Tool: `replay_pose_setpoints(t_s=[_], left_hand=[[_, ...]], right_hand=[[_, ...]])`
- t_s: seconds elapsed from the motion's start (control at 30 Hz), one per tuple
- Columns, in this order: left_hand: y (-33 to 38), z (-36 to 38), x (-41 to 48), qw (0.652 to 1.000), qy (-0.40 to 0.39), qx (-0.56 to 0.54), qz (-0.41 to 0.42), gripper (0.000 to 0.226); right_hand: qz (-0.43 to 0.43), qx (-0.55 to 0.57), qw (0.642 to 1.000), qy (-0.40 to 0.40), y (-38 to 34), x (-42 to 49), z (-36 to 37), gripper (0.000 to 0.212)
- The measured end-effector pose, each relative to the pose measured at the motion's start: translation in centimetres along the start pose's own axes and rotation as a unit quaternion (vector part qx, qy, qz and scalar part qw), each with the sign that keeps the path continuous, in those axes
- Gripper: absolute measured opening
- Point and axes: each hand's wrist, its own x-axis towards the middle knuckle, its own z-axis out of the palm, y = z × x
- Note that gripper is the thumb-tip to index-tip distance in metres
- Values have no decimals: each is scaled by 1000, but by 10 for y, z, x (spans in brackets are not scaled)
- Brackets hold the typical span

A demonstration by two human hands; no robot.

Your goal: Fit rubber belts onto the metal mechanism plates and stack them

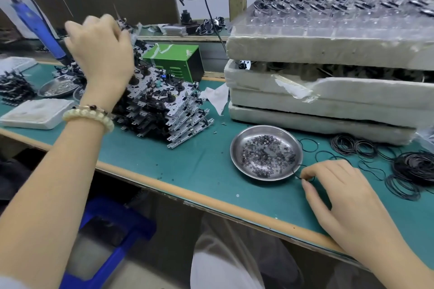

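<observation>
Right hand is resting on the green mat, thumb and forefinger pinching one rubber belt. The loop is lying flat, poking out from the fingertips toward the steel dish and touching its rim. Open mat is lying left of those fingers up to the plate stack. Tan bench edge is running under the wrist. Loose belts are spreading right of the fingers, and foam trays are walling off the far side. Left hand is hovering at the stack top, fingers curled and blurred, so I can't tell if they're gripping. Plates are sitting staggered, long edges slanting down toward the dish.
</observation>
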Motion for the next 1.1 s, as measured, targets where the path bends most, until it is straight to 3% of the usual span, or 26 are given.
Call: replay_pose_setpoints(t_s=[0.1,0.2,0.43,0.5,0.63,0.8,0.87,0.9,0.93,1.03,1.1], left_hand=[[-5,-7,23,977,-23,-156,-141,21],[1,-28,37,916,-48,-334,-219,31],[75,-76,-26,854,-252,-440,-117,40],[101,-82,-62,794,-351,-484,-107,41],[152,-82,-147,634,-527,-556,-108,40],[209,-73,-236,488,-612,-593,-190,43],[224,-69,-256,455,-608,-603,-245,46],[228,-67,-261,463,-594,-605,-260,46],[229,-65,-264,493,-572,-601,-261,45],[215,-55,-261,666,-498,-526,-175,38],[202,-47,-258,755,-462,-460,-74,39]], right_hand=[[8,-1,1000,-1,-1,0,-1,7],[16,6,1000,1,-1,0,-2,7],[81,127,984,98,-2,0,-12,6],[123,179,965,147,1,-3,-18,4],[218,282,901,247,21,-16,-36,10],[298,278,840,358,61,-44,-61,7],[327,267,830,365,73,-59,-65,6],[336,266,828,362,77,-66,-65,7],[344,274,824,357,79,-70,-65,13],[347,291,836,309,79,-76,-63,24],[343,274,859,265,77,-75,-61,18]])
